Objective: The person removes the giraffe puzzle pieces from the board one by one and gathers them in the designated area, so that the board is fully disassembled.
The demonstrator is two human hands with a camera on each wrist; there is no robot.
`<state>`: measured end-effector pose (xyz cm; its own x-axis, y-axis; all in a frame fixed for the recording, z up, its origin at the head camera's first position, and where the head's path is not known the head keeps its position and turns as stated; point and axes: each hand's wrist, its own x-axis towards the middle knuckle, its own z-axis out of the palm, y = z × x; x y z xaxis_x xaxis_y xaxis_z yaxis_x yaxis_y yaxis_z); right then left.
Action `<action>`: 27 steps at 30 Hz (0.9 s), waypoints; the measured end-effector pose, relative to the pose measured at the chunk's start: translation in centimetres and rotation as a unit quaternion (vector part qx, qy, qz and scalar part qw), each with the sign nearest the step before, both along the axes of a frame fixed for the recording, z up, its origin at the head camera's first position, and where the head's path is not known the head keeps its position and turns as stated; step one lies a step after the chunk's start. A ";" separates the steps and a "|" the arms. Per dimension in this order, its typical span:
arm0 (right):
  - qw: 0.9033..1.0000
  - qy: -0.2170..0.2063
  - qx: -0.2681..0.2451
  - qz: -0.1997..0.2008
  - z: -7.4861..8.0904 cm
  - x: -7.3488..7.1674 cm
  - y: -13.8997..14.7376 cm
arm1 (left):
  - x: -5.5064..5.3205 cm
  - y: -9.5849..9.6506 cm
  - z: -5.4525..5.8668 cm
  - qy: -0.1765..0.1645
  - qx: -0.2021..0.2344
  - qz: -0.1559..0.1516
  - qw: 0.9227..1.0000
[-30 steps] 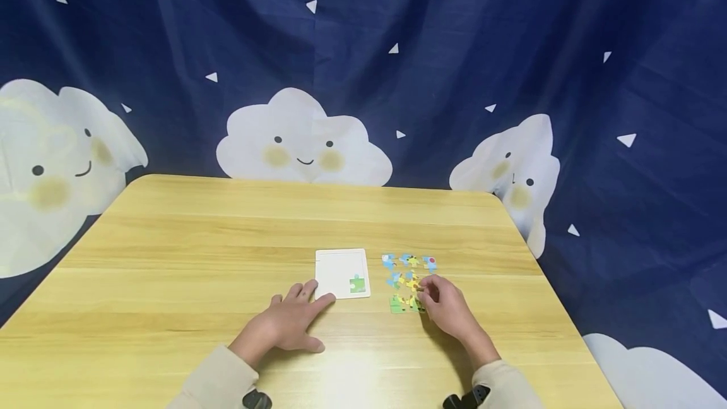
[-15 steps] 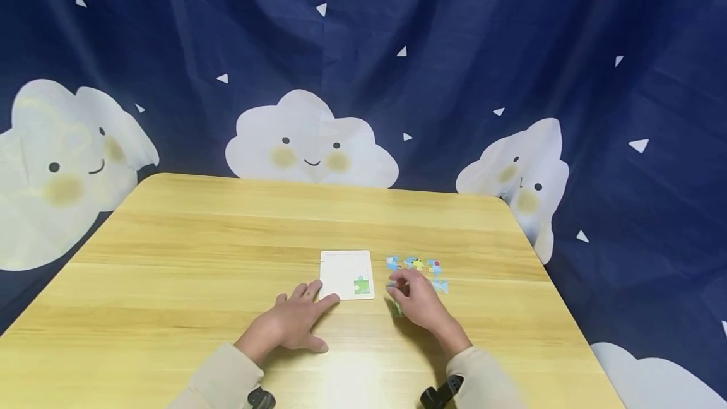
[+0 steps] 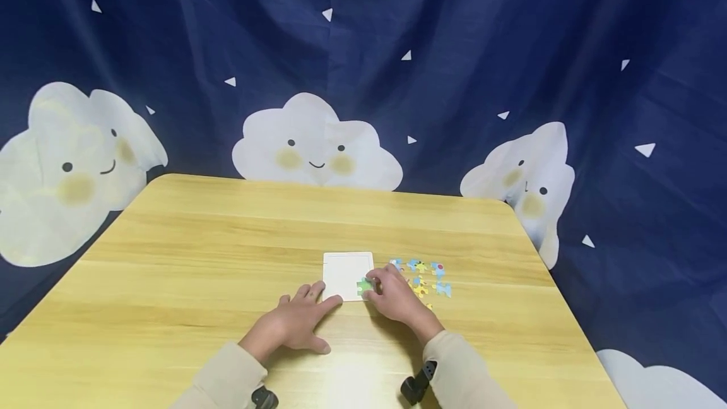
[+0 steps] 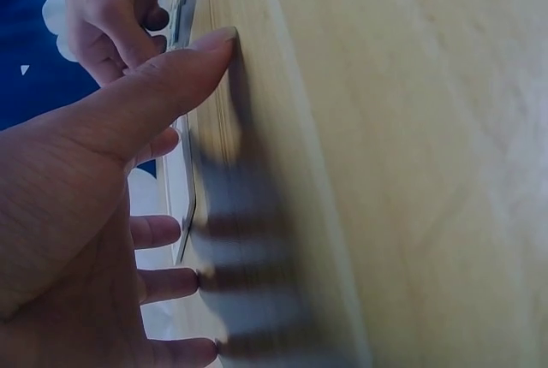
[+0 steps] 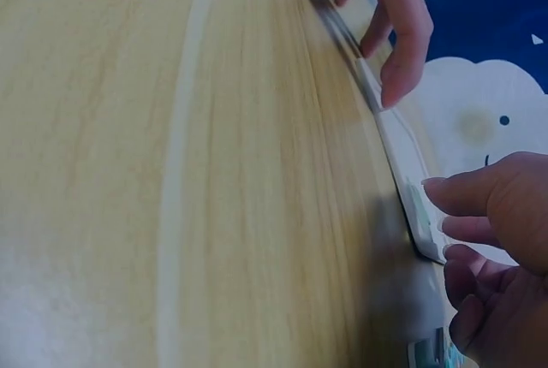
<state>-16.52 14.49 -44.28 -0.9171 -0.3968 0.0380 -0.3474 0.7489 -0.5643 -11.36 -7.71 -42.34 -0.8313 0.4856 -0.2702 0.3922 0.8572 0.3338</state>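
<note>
A square white puzzle tray (image 3: 341, 269) lies flat on the table. A green puzzle piece (image 3: 363, 287) sits in its near right corner. My right hand (image 3: 394, 296) is over that corner, thumb and index finger pinching the edge of the green piece. In the right wrist view the same piece shows as a thin pale green strip under the thumb. The left hand (image 3: 296, 322) lies at the tray's near left corner with fingers spread, two fingertips touching the tray's edge. Loose puzzle pieces (image 3: 421, 287) lie right of the tray, some hidden behind my right hand.
The light wooden table (image 3: 238, 238) runs from under my arms to a rounded far edge. Behind it hangs a dark blue curtain (image 3: 431, 17) with white clouds and triangles. Each sleeve carries a black wrist device (image 3: 417, 385).
My right hand has moved left from the loose pieces to the green piece in the tray. The left hand holds its place. The head view has shifted slightly.
</note>
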 end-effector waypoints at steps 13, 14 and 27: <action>1.000 -0.012 0.004 0.011 -0.2 -0.6 -0.6 | 0.2 -0.3 -0.1 -0.001 0.002 0.000 1.000; 1.000 -0.014 0.002 0.010 -0.2 -0.6 -0.6 | 0.1 -0.3 -0.2 0.000 0.001 -0.002 1.000; 0.998 -0.030 -0.047 0.018 -0.5 -1.0 -0.8 | 0.3 -0.1 0.1 -0.005 -0.007 0.008 1.000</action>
<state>-17.48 13.67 -44.80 -0.9043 -0.4264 0.0225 -0.3366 0.6795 -0.6519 -11.06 -7.83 -42.25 -0.8363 0.4683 -0.2851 0.3751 0.8680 0.3255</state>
